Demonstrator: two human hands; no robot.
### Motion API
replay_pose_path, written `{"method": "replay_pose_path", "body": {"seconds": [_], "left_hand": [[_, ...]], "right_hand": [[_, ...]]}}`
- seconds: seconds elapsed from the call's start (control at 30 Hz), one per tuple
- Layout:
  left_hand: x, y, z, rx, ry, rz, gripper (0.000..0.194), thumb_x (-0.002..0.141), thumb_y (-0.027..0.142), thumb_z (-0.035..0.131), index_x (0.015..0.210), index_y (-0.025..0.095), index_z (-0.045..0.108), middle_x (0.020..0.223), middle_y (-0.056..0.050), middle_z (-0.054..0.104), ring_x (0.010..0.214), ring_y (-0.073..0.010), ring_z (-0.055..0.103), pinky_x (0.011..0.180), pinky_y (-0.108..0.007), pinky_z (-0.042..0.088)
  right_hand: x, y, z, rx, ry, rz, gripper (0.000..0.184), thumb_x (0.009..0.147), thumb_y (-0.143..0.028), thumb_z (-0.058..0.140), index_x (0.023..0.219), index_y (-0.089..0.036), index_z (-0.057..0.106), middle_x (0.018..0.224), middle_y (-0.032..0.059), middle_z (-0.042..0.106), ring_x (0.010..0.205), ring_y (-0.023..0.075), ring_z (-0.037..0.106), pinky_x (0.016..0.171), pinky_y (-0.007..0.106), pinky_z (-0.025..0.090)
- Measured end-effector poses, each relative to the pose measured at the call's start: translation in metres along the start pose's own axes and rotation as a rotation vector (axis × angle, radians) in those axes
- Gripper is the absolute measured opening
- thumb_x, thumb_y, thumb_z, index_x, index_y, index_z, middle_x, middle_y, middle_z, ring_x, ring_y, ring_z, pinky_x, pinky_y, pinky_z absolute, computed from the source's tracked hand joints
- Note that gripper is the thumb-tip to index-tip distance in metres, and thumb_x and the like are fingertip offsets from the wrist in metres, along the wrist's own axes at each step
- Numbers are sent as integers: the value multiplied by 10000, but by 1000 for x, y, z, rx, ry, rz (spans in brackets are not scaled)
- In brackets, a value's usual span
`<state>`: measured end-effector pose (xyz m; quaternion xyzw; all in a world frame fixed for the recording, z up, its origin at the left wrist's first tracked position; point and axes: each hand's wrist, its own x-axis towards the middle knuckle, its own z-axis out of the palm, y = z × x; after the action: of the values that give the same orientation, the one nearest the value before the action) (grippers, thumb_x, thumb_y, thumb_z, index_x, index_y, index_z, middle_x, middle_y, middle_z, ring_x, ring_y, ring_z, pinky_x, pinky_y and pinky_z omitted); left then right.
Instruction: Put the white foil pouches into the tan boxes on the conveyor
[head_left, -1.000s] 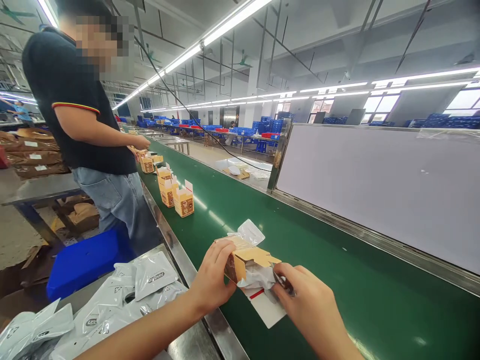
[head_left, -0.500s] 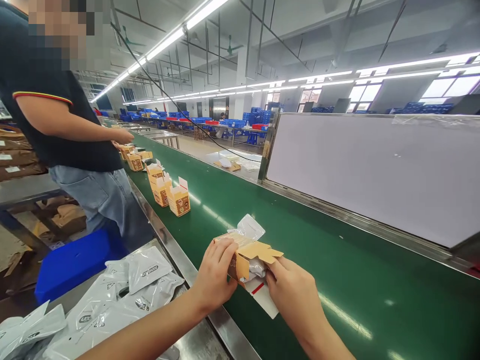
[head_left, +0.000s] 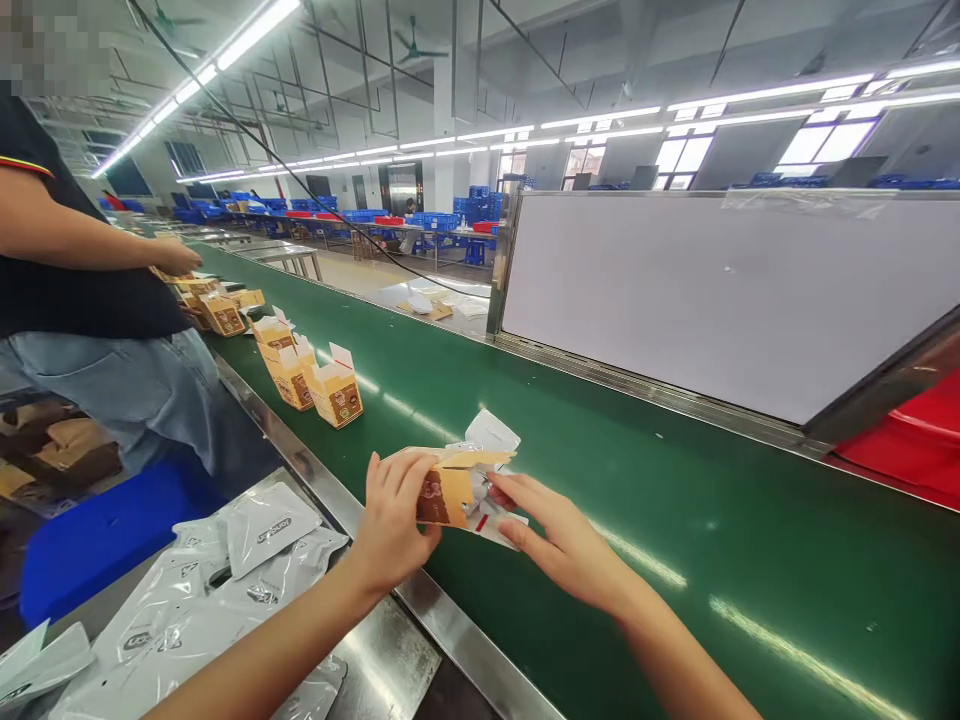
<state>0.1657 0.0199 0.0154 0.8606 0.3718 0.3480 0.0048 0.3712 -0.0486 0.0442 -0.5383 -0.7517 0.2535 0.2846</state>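
My left hand point(head_left: 397, 510) is closed around a small yellow-and-brown carton point(head_left: 444, 497), which lies tilted on its side above the green belt. The carton's open end points right, its flaps spread out. A crumpled silvery-white pouch point(head_left: 481, 484) shows inside that opening. At the opening is my right hand point(head_left: 562, 545), its fingers stretched toward the pouch and its thumb apart, by the white flap point(head_left: 504, 532) with a red stripe. The fingertips touch the pouch or the flap edge; I cannot tell which. Behind the carton, a white flap or packet corner point(head_left: 493, 432) sticks up.
Open cartons point(head_left: 337, 392) stand on the green conveyor belt point(head_left: 630, 470) ahead. Flat white pouches point(head_left: 270, 525) lie piled on the metal table at left, near a blue stool point(head_left: 105, 540). A co-worker point(head_left: 82, 260) stands at the belt's left. A white panel point(head_left: 675, 300) borders the far side.
The view has swung right. My right hand has loosened from its pinch at the carton's opening, and its fingers are now straighter. My left hand keeps the carton, now turned more level.
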Motion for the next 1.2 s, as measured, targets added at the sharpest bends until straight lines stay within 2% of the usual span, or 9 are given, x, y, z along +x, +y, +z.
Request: {"method": "replay_pose_path", "body": {"seconds": [0.13,0.3,0.43,0.57,0.73,0.9,0.97,1.1,1.2], "left_hand": [[7,8,-2,38,81,56,544,657,85,533,1187,176,453,1164,-108,578,1123,-282,505,1077,-579,202],[12,18,6,82,94,127,555,636,83,553,1178,178,490,1129,-110,601,1091,-296,518,1075,-604,153],[3,16,15,-204,-46,-149,552,630,233,656,1153,188,485,1112,-99,589,1012,-267,559,937,-489,418],[-4,19,18,-437,-49,-372,570,615,277,678,1138,200,464,1052,-59,579,931,-212,582,803,-361,500],[-14,28,26,-484,1,-290,565,610,246,697,1125,220,466,1077,-61,568,982,-225,574,851,-388,491],[-18,39,36,-460,89,-124,554,661,288,670,1161,229,437,1068,-70,557,960,-223,579,808,-378,509],[-15,41,34,-471,95,-71,551,672,286,654,1172,230,430,1082,-69,555,974,-220,579,819,-373,509],[-8,40,25,-495,-2,-244,552,651,245,670,1150,232,437,1053,-47,576,930,-200,596,785,-346,523],[-11,39,23,-473,-37,-257,568,648,247,701,1151,231,436,1069,-55,586,955,-212,601,795,-358,531]], "right_hand": [[-9,-9,1,73,-142,-51,458,927,-380,490,1343,-192,445,1340,108,503,1194,236,488,1012,389,403],[10,-11,4,-1,-101,-144,275,914,-356,533,1146,-229,607,1182,49,619,1032,199,573,857,300,460],[5,-11,-4,-195,25,-120,128,867,-280,581,836,-182,657,765,16,664,689,164,586,623,267,421],[-17,-27,-19,-292,255,-179,194,891,-321,541,953,-164,636,932,72,657,853,201,581,727,310,451],[-16,-44,-34,-185,-100,-36,291,873,-404,594,1047,-173,559,1018,55,623,911,208,558,787,329,455],[9,-36,-31,156,-465,-181,167,924,-314,468,841,-188,541,805,-29,543,670,104,467,600,209,404],[7,-38,-35,105,-379,-125,142,878,-286,546,778,-186,550,764,-37,547,656,101,472,594,204,405],[-23,-53,-53,54,85,-44,165,864,-246,568,1022,-252,616,981,-28,643,841,131,582,750,236,460],[-40,-62,-51,-174,129,6,223,844,-343,622,1053,-268,634,1041,20,662,889,199,617,749,301,483]]}}
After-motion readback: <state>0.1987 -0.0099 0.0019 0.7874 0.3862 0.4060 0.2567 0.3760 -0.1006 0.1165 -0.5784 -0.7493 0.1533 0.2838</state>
